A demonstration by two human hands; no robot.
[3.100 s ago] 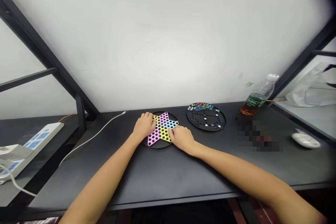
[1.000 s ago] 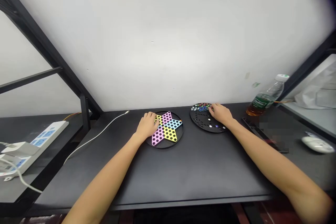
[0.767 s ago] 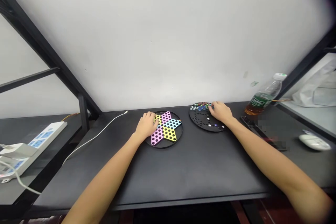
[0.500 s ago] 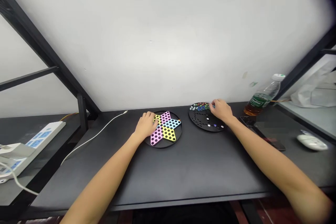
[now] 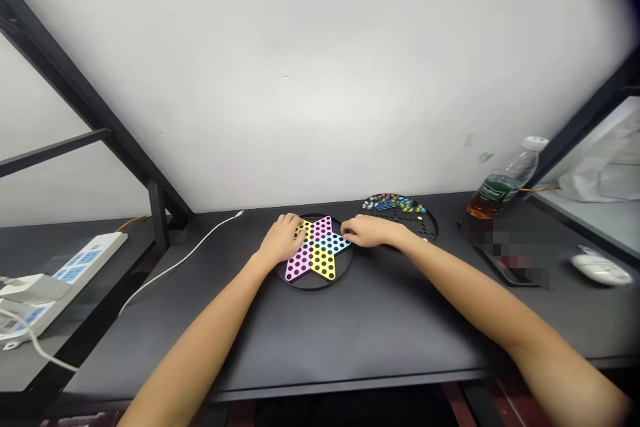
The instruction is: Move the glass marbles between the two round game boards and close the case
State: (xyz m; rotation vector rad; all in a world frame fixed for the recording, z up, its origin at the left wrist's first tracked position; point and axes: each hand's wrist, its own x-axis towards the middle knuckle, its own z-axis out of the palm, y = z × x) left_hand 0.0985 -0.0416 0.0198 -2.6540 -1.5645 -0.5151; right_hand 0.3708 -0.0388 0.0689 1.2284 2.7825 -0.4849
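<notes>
A round black Chinese checkers board lies on the dark table, with a six-pointed star of yellow, pink and blue hole-filled points. My left hand is over its left side, thumb on the star and fingers curled along the rim, covering the left point. At the tip of the blue right-hand point, my right hand has thumb and fingers pinched together. Whatever is between those fingertips is hidden. Partly behind the right hand and wrist is a black round tray with several coloured glass marbles gathered along its far edge.
A tilted bottle of brown drink stands at the right near the wall. In front of it lies a dark flat device, partly blurred out, and a white mouse. On the left are a white cable and a power strip.
My right hand has moved left from the marble tray to the board's blue point. More marbles on the tray now show. My left hand has stayed on the board.
</notes>
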